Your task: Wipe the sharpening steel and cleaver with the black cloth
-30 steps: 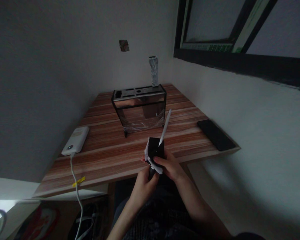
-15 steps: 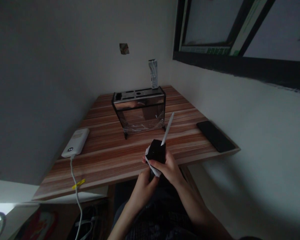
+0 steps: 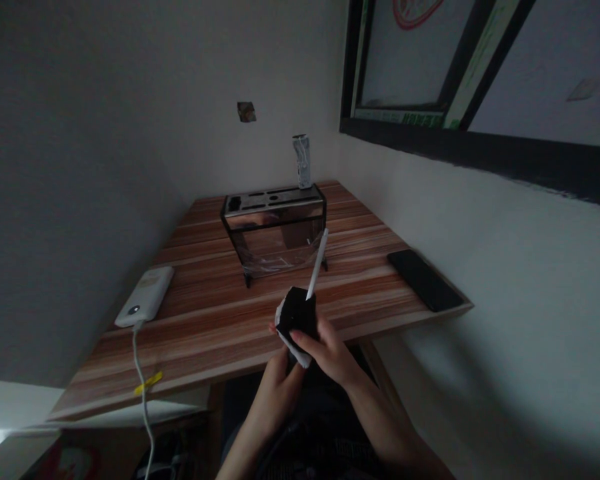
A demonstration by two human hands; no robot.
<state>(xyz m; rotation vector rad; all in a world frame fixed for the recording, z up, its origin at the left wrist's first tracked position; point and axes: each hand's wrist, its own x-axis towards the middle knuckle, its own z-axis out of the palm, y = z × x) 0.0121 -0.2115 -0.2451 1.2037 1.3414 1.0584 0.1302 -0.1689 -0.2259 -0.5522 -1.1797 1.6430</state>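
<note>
Both hands are closed around a small black box-shaped object, held just above the front edge of the table. A thin white tube sticks up from its top and leans slightly right. White cloth or tissue is wrapped along its left and lower sides. My right hand grips the right side, thumb lying across the front. From below, my left hand holds the lower end, pinching near the white material; some of its fingers are hidden. The object's exact kind cannot be made out.
Behind the hands, a clear tank with a slotted dark lid stands on the wood-grain table. A silvery upright piece is at its back right. A white power bank with a cable lies left, a black phone right.
The view has tilted and shifted a little, so the room appears lower. The white tube now overlaps the tank's right edge. Both hands keep their hold on the black object.
</note>
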